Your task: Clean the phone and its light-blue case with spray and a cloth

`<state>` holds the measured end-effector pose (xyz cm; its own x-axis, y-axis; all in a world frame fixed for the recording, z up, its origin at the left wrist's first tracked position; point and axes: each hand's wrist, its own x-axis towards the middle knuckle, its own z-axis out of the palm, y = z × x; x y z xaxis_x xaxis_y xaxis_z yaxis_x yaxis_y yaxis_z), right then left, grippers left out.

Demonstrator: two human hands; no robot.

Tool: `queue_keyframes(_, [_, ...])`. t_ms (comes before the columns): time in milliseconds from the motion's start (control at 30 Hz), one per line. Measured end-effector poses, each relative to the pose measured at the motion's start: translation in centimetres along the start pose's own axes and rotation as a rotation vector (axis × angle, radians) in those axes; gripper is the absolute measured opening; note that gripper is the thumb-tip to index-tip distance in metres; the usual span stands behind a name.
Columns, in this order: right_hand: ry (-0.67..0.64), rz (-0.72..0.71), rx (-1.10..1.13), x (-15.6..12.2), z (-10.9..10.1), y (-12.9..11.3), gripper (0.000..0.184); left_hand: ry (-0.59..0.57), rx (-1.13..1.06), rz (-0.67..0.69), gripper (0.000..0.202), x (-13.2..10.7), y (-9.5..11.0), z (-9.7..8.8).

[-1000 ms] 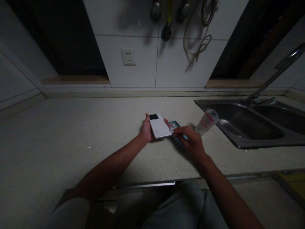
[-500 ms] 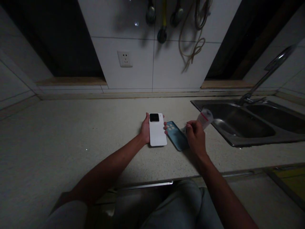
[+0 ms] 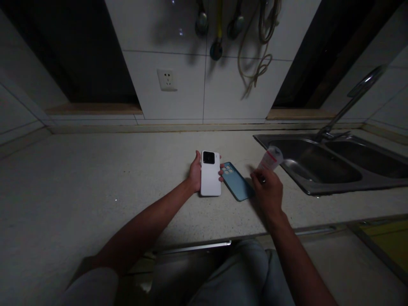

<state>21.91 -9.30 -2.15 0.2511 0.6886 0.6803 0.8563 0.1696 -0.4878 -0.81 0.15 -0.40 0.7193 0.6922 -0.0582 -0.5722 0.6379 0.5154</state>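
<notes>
My left hand (image 3: 194,172) grips a white phone (image 3: 210,178), back side up with its dark camera block at the far end, resting on the pale countertop (image 3: 95,178). A blue phone case (image 3: 236,182) lies flat just right of the phone. My right hand (image 3: 267,190) is curled beside the case, its fingertips pinched on something small and shiny that I cannot make out. A small clear tube with a red stripe (image 3: 270,158) lies tilted just beyond that hand.
A steel double sink (image 3: 321,168) with a long tap (image 3: 353,95) fills the right side. The tiled wall behind carries a socket (image 3: 167,79), hanging utensils (image 3: 216,29) and a looped cord (image 3: 258,59). My knees show below the counter's front edge.
My left hand turned the white phone straight and laid it flat. My right hand left the blue case, moved right toward the tube and closed its fingers.
</notes>
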Motion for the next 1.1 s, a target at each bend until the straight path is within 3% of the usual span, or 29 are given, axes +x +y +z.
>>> queue_keyframes(300, [-0.151,-0.023,-0.096,-2.1,0.5,1.2,0.023,-0.055,0.045,-0.01,0.086,-0.3,-0.1,0.3])
queue_keyframes(567, [-0.404,-0.052,0.168,-1.9,0.0,-0.4,0.026,-0.03,0.064,-0.017,0.086,-0.6,0.1,0.5])
queue_keyframes(700, [-0.312,-0.102,0.088,-1.7,-0.1,-0.7,0.029,-0.018,0.045,-0.007,0.087,-0.5,0.2,0.4])
queue_keyframes(867, [-0.173,-0.337,0.027,-1.6,0.1,-2.0,0.03,-0.051,0.016,-0.052,0.086,-0.5,0.0,0.3])
queue_keyframes(967, [-0.218,-0.483,0.023,-1.6,0.7,-3.4,0.037,-0.067,-0.005,-0.072,0.088,-0.5,-0.2,0.5])
queue_keyframes(1100, [-0.324,-0.539,-0.009,-1.5,1.7,-4.7,0.045,-0.068,-0.034,-0.096,0.09,-0.3,-0.5,0.6])
